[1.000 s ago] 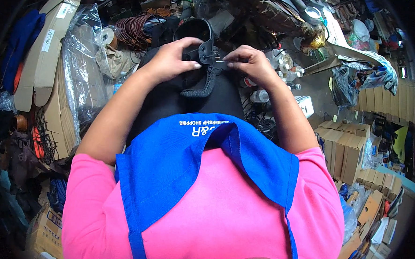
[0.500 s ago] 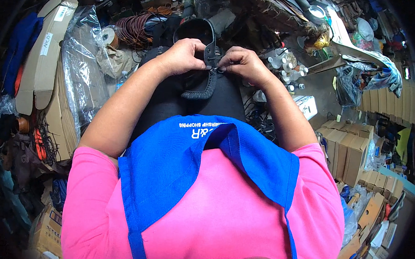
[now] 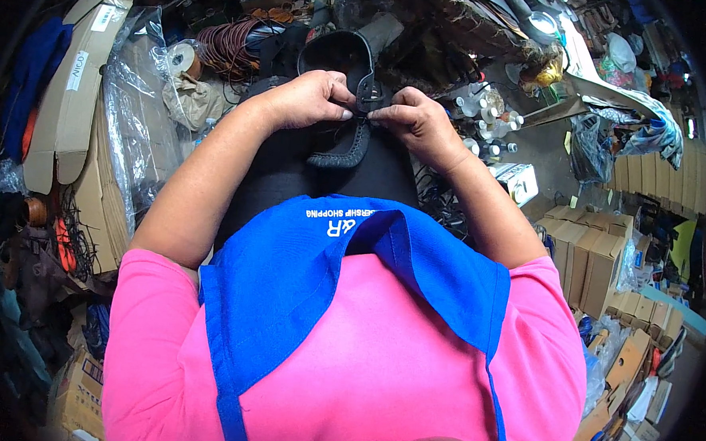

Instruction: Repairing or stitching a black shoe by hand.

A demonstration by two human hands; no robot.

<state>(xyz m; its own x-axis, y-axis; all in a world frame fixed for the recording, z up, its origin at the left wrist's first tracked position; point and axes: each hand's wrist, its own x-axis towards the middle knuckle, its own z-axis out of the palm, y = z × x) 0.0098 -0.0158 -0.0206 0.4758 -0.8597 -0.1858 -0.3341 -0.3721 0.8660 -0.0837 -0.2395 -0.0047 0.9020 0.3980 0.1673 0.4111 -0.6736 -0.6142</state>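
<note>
A black leather piece (image 3: 339, 157) with thick stitching along its edge lies over my dark-trousered lap. From it a curved black strap (image 3: 367, 61) with holes near its end loops upward. My left hand (image 3: 315, 100) is closed on the left side of the leather piece, thumb and fingertips pinching near the joint with the strap. My right hand (image 3: 418, 124) pinches the same joint from the right, its fingertips almost meeting the left thumb. What small part lies between the fingertips is too dark to make out.
Tall cardboard sheets (image 3: 76, 94) and clear plastic wrap (image 3: 139, 105) stand at the left. Coiled brown cord (image 3: 234, 50) and a spool (image 3: 184, 58) lie beyond my left forearm. Several small bottles (image 3: 494, 120) are past my right hand. Stacked cardboard boxes (image 3: 587, 253) sit at the right.
My right hand has turned slightly, its fingers now lower and pointing left at the joint. The strap end has shifted slightly to the right. My left hand stays nearly in place.
</note>
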